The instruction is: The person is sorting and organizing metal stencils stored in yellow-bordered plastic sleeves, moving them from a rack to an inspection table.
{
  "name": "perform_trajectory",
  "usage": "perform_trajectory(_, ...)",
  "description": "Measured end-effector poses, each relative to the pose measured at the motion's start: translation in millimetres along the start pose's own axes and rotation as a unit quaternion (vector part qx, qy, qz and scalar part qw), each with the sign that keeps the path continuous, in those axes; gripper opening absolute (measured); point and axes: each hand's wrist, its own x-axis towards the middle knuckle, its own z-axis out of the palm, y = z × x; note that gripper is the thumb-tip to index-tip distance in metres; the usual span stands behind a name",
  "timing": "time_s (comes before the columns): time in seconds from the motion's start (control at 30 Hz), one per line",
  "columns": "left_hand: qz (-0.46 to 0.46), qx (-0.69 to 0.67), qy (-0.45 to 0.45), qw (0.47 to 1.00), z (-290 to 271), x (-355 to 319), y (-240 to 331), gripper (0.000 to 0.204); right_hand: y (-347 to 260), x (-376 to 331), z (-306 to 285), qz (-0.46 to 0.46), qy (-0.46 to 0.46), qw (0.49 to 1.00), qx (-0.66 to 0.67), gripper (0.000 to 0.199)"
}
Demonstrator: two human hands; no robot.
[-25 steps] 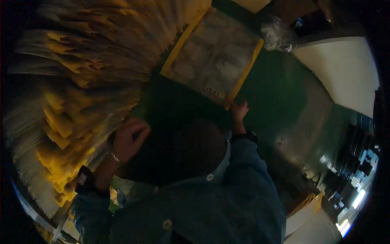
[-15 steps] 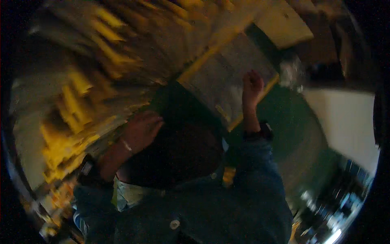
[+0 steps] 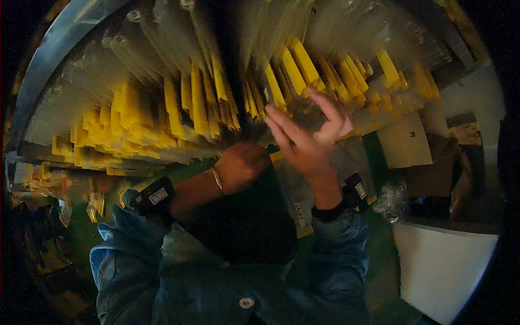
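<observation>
Rows of clear plastic sleeves with yellow lower ends hang in front of me, smeared by motion. My right hand is raised just under some yellow ends right of centre. Its thumb and fingers are spread, with nothing seen between them. Lower and to the left, my left hand is close beneath the dark gap in the row. Its fingers look bent, but blur and shadow hide their tips and whatever they may touch.
A grey panel with yellow edging lies low behind my right hand, on the green floor. To the right are a pale board, a brown carton, crumpled clear plastic and a white surface. A metal rail curves at upper left.
The view has swung round to face the hanging rows. My right hand has come up to the yellow ends and its fingers have spread. My left hand has moved right, toward it.
</observation>
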Motion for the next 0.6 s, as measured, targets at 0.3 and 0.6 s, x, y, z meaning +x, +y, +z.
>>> perform_trajectory(0.3, 0.062, 0.277, -0.056, 0.957, -24.0, 45.0, 5.0, 0.027, 43.1, -6.7, 10.9, 0.052, 0.028, 0.993, -0.106, 0.015)
perform_trajectory(0.6, 0.016, 0.417, -0.142, 0.898, -27.8, 2.5, -18.2, 0.036, 42.6, -5.3, 6.7, 0.061, 0.018, 0.989, -0.133, 0.017)
